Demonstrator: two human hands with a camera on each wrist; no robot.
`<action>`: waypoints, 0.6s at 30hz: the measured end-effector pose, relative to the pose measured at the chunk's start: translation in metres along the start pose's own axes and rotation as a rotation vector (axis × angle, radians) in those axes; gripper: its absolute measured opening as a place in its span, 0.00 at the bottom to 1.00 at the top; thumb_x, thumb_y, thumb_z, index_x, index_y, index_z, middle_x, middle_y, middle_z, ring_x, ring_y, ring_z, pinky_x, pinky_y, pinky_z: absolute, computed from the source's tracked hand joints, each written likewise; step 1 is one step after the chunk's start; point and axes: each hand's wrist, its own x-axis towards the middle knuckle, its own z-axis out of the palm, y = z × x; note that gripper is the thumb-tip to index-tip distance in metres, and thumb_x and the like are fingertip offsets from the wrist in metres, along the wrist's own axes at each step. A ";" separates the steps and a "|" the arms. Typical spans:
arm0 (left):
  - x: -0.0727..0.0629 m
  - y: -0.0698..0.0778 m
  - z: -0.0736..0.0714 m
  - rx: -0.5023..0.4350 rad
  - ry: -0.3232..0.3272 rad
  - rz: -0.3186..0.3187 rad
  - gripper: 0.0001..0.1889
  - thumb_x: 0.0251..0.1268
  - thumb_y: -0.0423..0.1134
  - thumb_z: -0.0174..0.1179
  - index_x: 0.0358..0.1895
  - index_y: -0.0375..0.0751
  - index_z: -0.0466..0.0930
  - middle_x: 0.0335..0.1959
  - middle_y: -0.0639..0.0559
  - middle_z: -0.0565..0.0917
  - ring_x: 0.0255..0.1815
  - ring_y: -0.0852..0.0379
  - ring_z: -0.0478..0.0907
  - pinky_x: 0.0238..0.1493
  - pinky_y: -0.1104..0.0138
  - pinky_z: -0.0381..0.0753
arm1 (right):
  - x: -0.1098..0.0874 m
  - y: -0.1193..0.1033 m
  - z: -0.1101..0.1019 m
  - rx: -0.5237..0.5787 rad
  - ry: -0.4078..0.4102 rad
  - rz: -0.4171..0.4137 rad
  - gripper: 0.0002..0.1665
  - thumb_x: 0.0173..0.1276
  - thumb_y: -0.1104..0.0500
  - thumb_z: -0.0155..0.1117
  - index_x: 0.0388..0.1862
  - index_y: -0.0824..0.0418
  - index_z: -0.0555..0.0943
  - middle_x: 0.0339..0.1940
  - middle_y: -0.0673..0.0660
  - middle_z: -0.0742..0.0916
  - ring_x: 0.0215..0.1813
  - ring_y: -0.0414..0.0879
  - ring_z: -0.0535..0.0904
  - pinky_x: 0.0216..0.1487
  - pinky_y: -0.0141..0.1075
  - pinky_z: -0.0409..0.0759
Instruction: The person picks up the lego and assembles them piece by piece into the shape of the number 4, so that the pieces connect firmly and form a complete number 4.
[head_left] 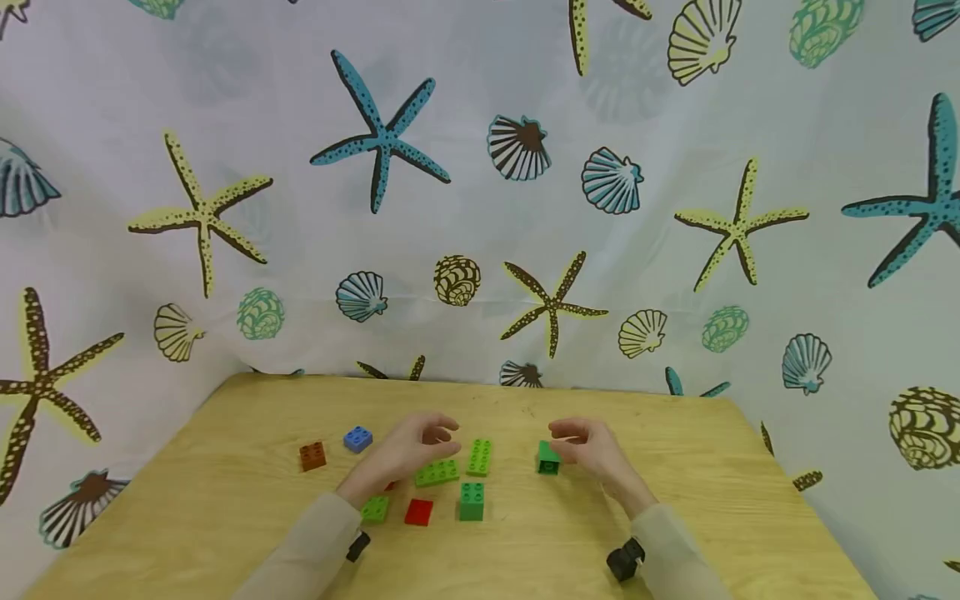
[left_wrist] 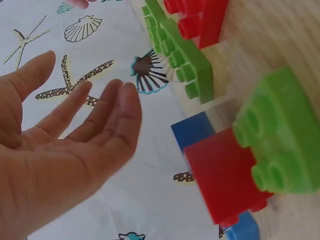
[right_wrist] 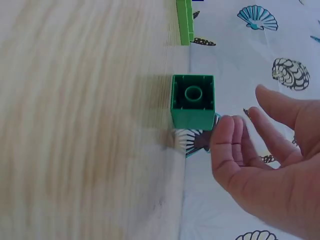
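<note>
My left hand hovers over the left group of bricks, its fingers loosely bent and holding nothing. Below it lie two long lime bricks, and a red brick is partly hidden by the wrist. In the left wrist view the hand is relaxed, beside a red brick and a lime brick. To the right, my right hand is close beside a dark green brick. That brick lies on its side; the right wrist view shows its hollow underside next to the fingertips, with nothing held.
On the wooden table there are also a brown brick, a blue brick, a flat red piece, a lime brick and an upright green brick. A shell-patterned cloth hangs behind the table.
</note>
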 end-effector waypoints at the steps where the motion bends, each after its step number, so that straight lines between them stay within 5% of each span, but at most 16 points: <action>1: -0.001 -0.001 0.000 -0.036 -0.025 0.010 0.20 0.67 0.48 0.63 0.60 0.48 0.78 0.57 0.45 0.81 0.58 0.48 0.77 0.57 0.50 0.77 | 0.000 0.002 -0.001 0.018 -0.012 0.019 0.22 0.70 0.62 0.63 0.62 0.62 0.78 0.60 0.68 0.79 0.52 0.52 0.80 0.51 0.49 0.82; 7: 0.001 -0.010 0.000 -0.177 -0.242 0.085 0.24 0.64 0.41 0.66 0.62 0.37 0.75 0.57 0.37 0.80 0.56 0.46 0.78 0.54 0.53 0.80 | 0.004 0.010 -0.003 0.042 -0.059 0.138 0.27 0.71 0.60 0.62 0.68 0.60 0.72 0.65 0.68 0.73 0.54 0.53 0.77 0.46 0.47 0.80; 12: 0.006 -0.014 0.002 -0.128 -0.383 0.125 0.29 0.58 0.40 0.71 0.63 0.36 0.75 0.55 0.37 0.81 0.54 0.45 0.80 0.54 0.55 0.81 | 0.011 0.016 -0.007 0.043 -0.142 0.213 0.31 0.71 0.56 0.63 0.70 0.61 0.70 0.66 0.67 0.73 0.48 0.49 0.78 0.42 0.41 0.81; 18: 0.014 -0.014 0.006 -0.077 -0.449 0.118 0.26 0.56 0.38 0.72 0.59 0.39 0.78 0.53 0.45 0.83 0.52 0.49 0.80 0.53 0.58 0.82 | 0.017 0.019 -0.009 0.026 -0.179 0.241 0.31 0.70 0.55 0.64 0.70 0.61 0.70 0.68 0.68 0.73 0.44 0.48 0.80 0.42 0.39 0.82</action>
